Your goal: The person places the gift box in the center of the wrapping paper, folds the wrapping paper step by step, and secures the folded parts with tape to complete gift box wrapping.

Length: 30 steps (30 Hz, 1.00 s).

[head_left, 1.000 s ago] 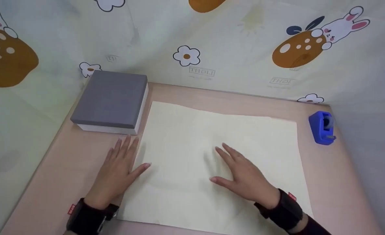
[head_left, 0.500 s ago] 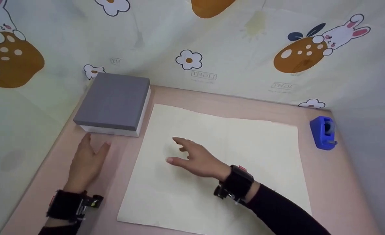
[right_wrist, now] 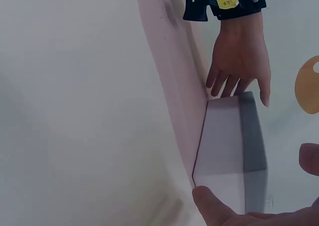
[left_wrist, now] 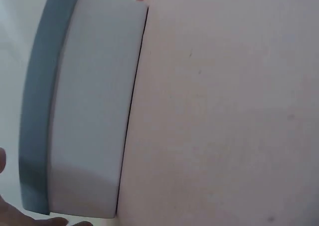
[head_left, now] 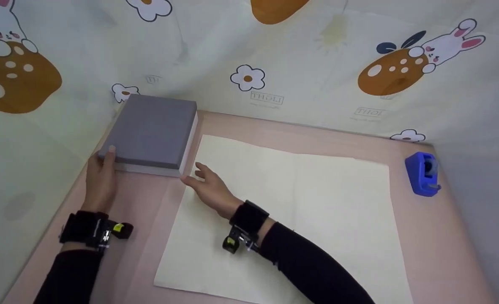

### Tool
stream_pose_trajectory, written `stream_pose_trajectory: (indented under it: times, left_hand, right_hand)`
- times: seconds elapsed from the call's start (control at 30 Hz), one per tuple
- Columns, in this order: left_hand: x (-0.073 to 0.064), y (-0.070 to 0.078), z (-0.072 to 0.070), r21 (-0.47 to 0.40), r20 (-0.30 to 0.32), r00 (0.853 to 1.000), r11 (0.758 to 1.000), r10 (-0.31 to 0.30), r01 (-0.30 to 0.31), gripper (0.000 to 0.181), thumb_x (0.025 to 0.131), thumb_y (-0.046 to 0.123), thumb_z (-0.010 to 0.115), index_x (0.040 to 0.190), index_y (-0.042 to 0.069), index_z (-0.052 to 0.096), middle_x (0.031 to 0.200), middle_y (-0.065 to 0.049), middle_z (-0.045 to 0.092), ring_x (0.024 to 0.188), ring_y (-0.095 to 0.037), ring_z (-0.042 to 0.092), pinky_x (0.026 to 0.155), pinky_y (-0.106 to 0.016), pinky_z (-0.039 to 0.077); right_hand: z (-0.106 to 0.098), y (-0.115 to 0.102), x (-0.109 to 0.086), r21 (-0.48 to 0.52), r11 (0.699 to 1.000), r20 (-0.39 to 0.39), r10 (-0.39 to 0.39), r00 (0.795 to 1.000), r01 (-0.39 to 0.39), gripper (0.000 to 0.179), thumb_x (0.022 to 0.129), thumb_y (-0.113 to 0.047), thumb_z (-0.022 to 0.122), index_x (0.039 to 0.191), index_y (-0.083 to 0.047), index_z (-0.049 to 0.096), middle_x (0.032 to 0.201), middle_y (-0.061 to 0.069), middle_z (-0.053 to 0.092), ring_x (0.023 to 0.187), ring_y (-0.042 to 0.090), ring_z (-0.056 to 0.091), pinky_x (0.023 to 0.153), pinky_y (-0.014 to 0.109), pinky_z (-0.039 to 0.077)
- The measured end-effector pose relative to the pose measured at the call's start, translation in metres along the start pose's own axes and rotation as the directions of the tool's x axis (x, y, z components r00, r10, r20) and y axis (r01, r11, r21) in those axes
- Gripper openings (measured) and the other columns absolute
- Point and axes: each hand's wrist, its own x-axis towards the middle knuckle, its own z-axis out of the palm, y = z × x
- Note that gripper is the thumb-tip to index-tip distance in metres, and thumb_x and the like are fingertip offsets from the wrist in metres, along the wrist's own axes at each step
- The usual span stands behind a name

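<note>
A box with a grey lid [head_left: 152, 131] and a white base [left_wrist: 89, 106] sits at the table's back left. My left hand [head_left: 99, 185] is at its front left corner, thumb on the lid's edge and fingers along the left side. In the right wrist view the left hand [right_wrist: 241, 56] shows fairly straight fingers against the box's end. My right hand [head_left: 213, 192] hovers over the large cream paper sheet [head_left: 338, 219], fingers spread. Its thumb is close to the box's front right corner; whether it touches cannot be told.
A blue tape dispenser [head_left: 422, 173] stands near the table's right edge. A fabric curtain [head_left: 300, 63] printed with rabbits and flowers closes off the back and sides. The pink table [head_left: 139, 253] shows around the paper.
Both hands have left their places at the paper and moved to the box. My left hand went left and forward onto its corner; my right hand crossed leftward over the sheet.
</note>
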Motion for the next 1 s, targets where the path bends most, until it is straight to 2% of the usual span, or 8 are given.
stream_pose_trajectory:
  times: [0.17, 0.4, 0.53, 0.77, 0.9, 1.0]
  left_hand:
    - [0.010, 0.003, 0.003, -0.028, -0.021, 0.997, 0.997, -0.071, 0.071, 0.088, 0.101, 0.067, 0.022, 0.163, 0.010, -0.002, 0.172, -0.012, 0.000, 0.159, -0.027, 0.003, 0.130, -0.048, 0.009]
    - [0.018, 0.000, 0.004, -0.068, -0.060, 0.997, 0.997, -0.048, 0.044, 0.078, 0.104, 0.059, 0.025, 0.164, 0.014, 0.003, 0.172, -0.004, 0.002, 0.159, -0.018, 0.003, 0.130, -0.041, 0.007]
    - [0.019, -0.001, 0.002, -0.057, -0.082, 0.996, 0.998, -0.039, 0.034, 0.077, 0.104, 0.058, 0.026, 0.164, 0.014, 0.004, 0.172, -0.003, 0.003, 0.158, -0.015, 0.003, 0.130, -0.039, 0.006]
    - [0.016, -0.003, 0.004, -0.058, -0.123, 0.992, 0.998, -0.023, 0.016, 0.073, 0.104, 0.057, 0.029, 0.163, 0.015, 0.016, 0.171, -0.001, 0.013, 0.157, -0.013, 0.010, 0.130, -0.037, 0.010]
    - [0.011, -0.003, 0.008, -0.043, -0.126, 0.991, 0.998, -0.042, 0.037, 0.077, 0.103, 0.059, 0.030, 0.161, 0.009, 0.022, 0.169, -0.006, 0.019, 0.156, -0.017, 0.016, 0.128, -0.039, 0.016]
    - [0.006, -0.001, 0.008, -0.038, -0.132, 0.991, 0.999, -0.026, 0.021, 0.075, 0.103, 0.058, 0.029, 0.160, 0.010, 0.024, 0.168, -0.006, 0.023, 0.155, -0.017, 0.019, 0.128, -0.040, 0.018]
  right_hand:
    - [0.010, -0.001, 0.014, 0.116, 0.993, 0.028, -0.015, 1.000, 0.012, 0.068, 0.105, -0.043, 0.044, 0.162, -0.015, 0.021, 0.165, 0.014, 0.032, 0.151, 0.026, 0.037, 0.120, 0.040, 0.038]
    - [0.022, -0.005, 0.030, 0.146, 0.989, 0.044, -0.036, 0.998, 0.029, 0.067, 0.108, -0.045, 0.035, 0.164, -0.017, 0.012, 0.168, 0.012, 0.025, 0.155, 0.023, 0.030, 0.122, 0.038, 0.035]
    - [0.033, -0.008, 0.038, 0.168, 0.985, -0.021, -0.042, 0.999, 0.045, 0.069, 0.107, -0.048, 0.037, 0.163, -0.014, 0.017, 0.167, 0.011, 0.028, 0.155, 0.022, 0.029, 0.122, 0.038, 0.035]
    - [0.045, -0.005, 0.045, 0.114, 0.991, -0.204, -0.038, 0.978, 0.063, 0.066, 0.103, -0.051, 0.047, 0.157, -0.014, 0.037, 0.157, 0.006, 0.049, 0.145, 0.018, 0.046, 0.114, 0.034, 0.045]
    - [0.041, -0.001, 0.046, 0.129, 0.990, -0.231, -0.023, 0.973, 0.054, 0.062, 0.101, -0.049, 0.051, 0.154, -0.016, 0.043, 0.153, 0.001, 0.054, 0.144, 0.017, 0.047, 0.115, 0.034, 0.044]
    - [0.037, 0.000, 0.044, 0.140, 0.988, -0.205, -0.036, 0.978, 0.066, 0.061, 0.101, -0.048, 0.052, 0.153, -0.018, 0.044, 0.151, 0.001, 0.056, 0.142, 0.016, 0.050, 0.114, 0.035, 0.045]
